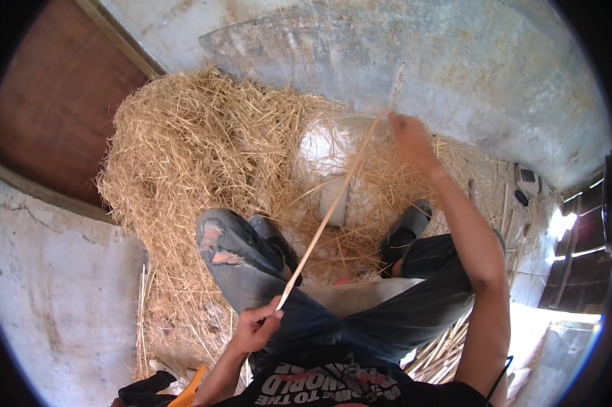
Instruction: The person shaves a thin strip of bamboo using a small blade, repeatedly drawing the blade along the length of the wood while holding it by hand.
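A long, thin, pale stick [330,211] slants across the middle of the view, from above my lap up toward the wall. Its near end is pinched in my left hand [257,327], between thumb and fingers over my left thigh. My right hand [412,141] is stretched far forward, with its fingers closed around the stick's far end. Motion blurs that hand a little, and the very tip is hard to make out. Below the stick's middle stands a grey, rounded block [333,201] among loose shavings.
A big heap of straw-like shavings [190,142] fills the floor at left and ahead, against a grey wall [469,74]. Several pale sticks [445,349] lie at lower right. A small dark device [526,178] rests at far right. An orange object [192,388] is at lower left.
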The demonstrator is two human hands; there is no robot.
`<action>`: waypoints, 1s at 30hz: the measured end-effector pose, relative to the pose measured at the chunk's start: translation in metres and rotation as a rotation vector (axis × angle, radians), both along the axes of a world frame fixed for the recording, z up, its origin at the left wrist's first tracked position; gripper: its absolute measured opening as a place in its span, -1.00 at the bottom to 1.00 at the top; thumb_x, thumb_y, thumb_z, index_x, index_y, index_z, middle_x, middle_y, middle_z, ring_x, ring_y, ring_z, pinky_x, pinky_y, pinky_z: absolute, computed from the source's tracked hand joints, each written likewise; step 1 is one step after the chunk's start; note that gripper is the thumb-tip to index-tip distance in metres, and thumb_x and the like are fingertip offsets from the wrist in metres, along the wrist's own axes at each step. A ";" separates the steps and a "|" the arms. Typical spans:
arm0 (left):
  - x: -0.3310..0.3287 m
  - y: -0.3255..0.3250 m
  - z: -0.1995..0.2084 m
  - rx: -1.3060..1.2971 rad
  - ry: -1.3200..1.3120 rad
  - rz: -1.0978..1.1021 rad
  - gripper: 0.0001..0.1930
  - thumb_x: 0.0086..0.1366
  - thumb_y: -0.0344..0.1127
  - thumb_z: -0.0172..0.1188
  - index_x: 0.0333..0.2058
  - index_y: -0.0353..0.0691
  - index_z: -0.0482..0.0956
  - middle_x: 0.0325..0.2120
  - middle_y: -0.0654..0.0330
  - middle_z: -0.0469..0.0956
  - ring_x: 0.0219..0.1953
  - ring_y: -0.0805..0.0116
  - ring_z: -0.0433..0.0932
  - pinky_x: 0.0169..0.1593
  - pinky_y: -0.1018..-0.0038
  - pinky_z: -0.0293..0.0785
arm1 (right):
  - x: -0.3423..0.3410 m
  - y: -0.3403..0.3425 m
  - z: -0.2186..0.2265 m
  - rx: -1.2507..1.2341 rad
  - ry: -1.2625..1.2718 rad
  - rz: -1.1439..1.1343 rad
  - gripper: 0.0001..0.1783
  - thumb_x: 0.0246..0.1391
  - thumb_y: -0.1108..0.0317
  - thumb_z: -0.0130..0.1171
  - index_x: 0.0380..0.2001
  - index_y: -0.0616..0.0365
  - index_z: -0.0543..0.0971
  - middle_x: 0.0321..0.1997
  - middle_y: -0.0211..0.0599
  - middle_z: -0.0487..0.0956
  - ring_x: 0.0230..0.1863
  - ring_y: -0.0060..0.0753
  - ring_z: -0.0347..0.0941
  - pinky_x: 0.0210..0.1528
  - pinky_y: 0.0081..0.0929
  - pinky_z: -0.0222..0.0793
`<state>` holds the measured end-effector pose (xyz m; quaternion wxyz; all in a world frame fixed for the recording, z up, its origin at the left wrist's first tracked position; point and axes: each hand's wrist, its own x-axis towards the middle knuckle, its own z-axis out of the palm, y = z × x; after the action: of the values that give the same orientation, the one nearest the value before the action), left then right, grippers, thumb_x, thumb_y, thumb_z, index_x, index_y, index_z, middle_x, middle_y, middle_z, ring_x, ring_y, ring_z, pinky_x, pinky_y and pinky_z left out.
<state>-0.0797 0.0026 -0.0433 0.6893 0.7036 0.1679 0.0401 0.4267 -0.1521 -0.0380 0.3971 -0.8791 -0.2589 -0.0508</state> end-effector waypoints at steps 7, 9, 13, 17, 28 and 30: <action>-0.009 0.004 0.009 0.052 0.178 0.256 -0.61 0.42 -0.42 0.13 0.20 -0.27 0.48 -0.57 0.46 0.38 -0.55 0.71 0.25 -0.49 0.68 0.20 | 0.020 -0.018 0.035 -0.035 0.088 -0.090 -0.21 0.34 -0.26 -0.16 -0.54 0.35 0.51 -0.61 -0.09 0.44 -0.53 -0.19 0.34 -0.35 -0.17 0.30; 0.007 0.001 0.008 0.011 0.132 0.292 -0.60 0.42 -0.41 0.14 0.20 -0.30 0.47 -0.56 0.46 0.37 -0.53 0.71 0.26 -0.47 0.68 0.21 | -0.029 0.005 0.040 -0.026 0.101 0.084 -0.24 0.33 -0.25 -0.13 -0.51 0.34 0.51 -0.61 -0.12 0.41 -0.53 -0.25 0.30 -0.35 -0.21 0.28; 0.044 -0.003 0.010 0.039 0.033 0.283 -0.58 0.42 -0.40 0.15 0.21 -0.35 0.44 -0.56 0.47 0.33 -0.52 0.71 0.24 -0.45 0.68 0.20 | -0.132 0.029 0.067 -0.162 0.177 0.490 -0.39 0.33 -0.12 -0.04 -0.34 0.30 0.60 -0.56 0.04 0.52 -0.51 0.00 0.48 -0.37 -0.08 0.35; 0.076 -0.011 0.013 0.012 0.027 0.234 -0.58 0.44 -0.39 0.13 0.22 -0.34 0.43 -0.56 0.47 0.33 -0.52 0.71 0.25 -0.46 0.67 0.20 | -0.186 0.034 0.055 -0.203 0.095 0.719 -0.47 0.30 -0.11 0.01 -0.38 0.19 0.62 -0.60 0.12 0.52 -0.51 0.22 0.51 -0.43 0.04 0.38; 0.091 -0.015 0.010 0.071 -0.032 0.234 -0.61 0.45 -0.39 0.09 0.20 -0.36 0.44 -0.56 0.48 0.35 -0.59 0.74 0.20 -0.53 0.70 0.13 | -0.190 0.030 0.042 -0.253 0.080 0.630 -0.41 0.31 -0.17 -0.05 -0.41 0.16 0.61 -0.63 0.02 0.54 -0.56 0.15 0.52 -0.47 0.03 0.40; 0.072 -0.015 0.004 0.164 -0.019 0.188 -0.62 0.44 -0.41 0.10 0.18 -0.37 0.47 -0.56 0.48 0.35 -0.58 0.72 0.22 -0.51 0.69 0.17 | -0.158 0.033 0.042 -0.203 0.148 0.515 -0.36 0.34 -0.19 -0.11 -0.43 0.19 0.60 -0.59 0.03 0.55 -0.53 0.13 0.52 -0.42 0.02 0.40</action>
<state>-0.0073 -0.0122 -0.0391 0.6243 0.7384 0.2226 0.1246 0.2684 -0.1196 0.0039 0.3245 -0.8211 -0.4477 0.1420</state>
